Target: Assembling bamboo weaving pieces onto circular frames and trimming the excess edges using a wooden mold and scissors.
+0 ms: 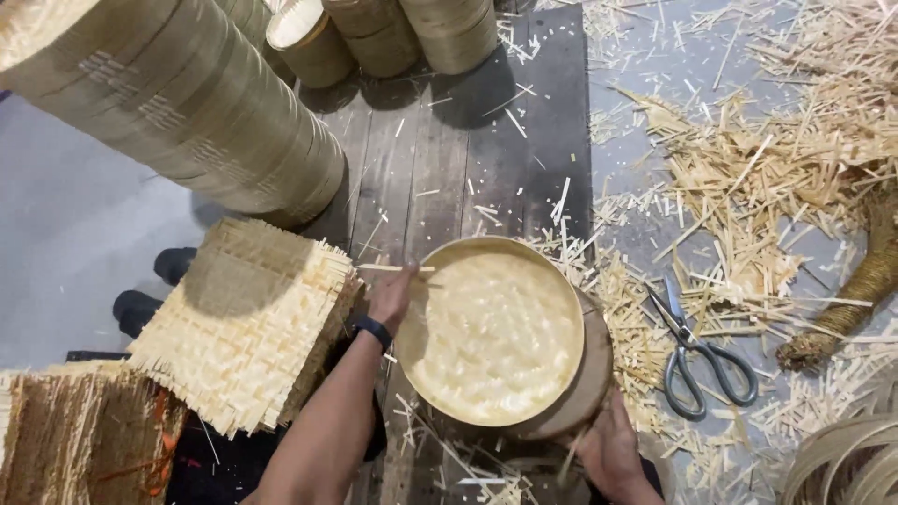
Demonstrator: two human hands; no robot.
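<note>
Head view: the person is working over a round bamboo steamer (493, 335) that is resting on a wooden block (591, 374) on the plank floor (449, 159), woven bottom facing up so the rim is within reach. The left hand (391, 297) is pressing at the steamer's upper-left rim, fingers pinching a thin bamboo strip (393, 268) that is lying across the edge. The right hand (610, 451) is cupping the block's lower side, seemingly steadying it; whether its fingers are curling tight I cannot tell. A stack of woven mats (245, 323) is sitting just left of the forearm, handy. Scissors (697, 351) are lying to the right among bamboo scraps (748, 178). Stacked steamers (187, 103) are leaning at upper left.
</note>
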